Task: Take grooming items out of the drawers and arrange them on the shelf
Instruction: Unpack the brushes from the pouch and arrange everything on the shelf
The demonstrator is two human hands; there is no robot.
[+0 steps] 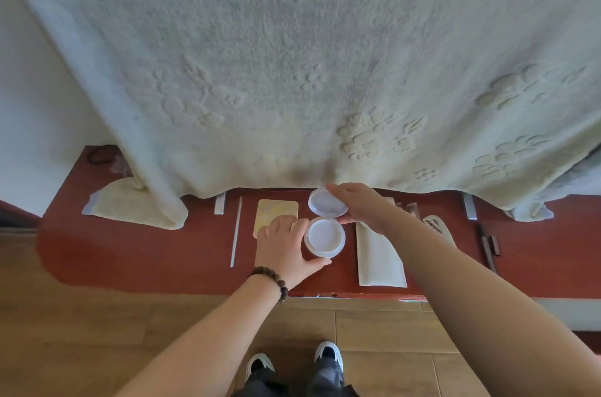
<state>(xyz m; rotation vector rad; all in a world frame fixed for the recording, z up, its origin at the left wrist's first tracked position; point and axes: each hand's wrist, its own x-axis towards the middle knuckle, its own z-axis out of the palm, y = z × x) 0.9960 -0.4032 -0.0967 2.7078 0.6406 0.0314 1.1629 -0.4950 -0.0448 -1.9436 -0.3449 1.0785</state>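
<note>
A round white compact (pixel 325 236) lies hinged open on the red-brown shelf (pixel 162 253), its lid (pixel 327 203) tipped back toward the cloth. My left hand (pixel 286 245) curls round the compact's base from the left, with the thumb along its front. My right hand (pixel 361 205) holds the lid's right rim between fingers and thumb. Around it lie a yellow card-like item (pixel 276 209), a thin white stick (pixel 236 231), a folded white cloth (pixel 379 261) and a pale comb (pixel 439 227).
A large cream embossed cloth (pixel 292 71) hangs over the back of the shelf. A folded towel corner (pixel 130 205) lies at the left, dark hair ties (pixel 100 154) at the far left, dark sticks (pixel 489 245) at the right. Wooden floor and my shoes lie below.
</note>
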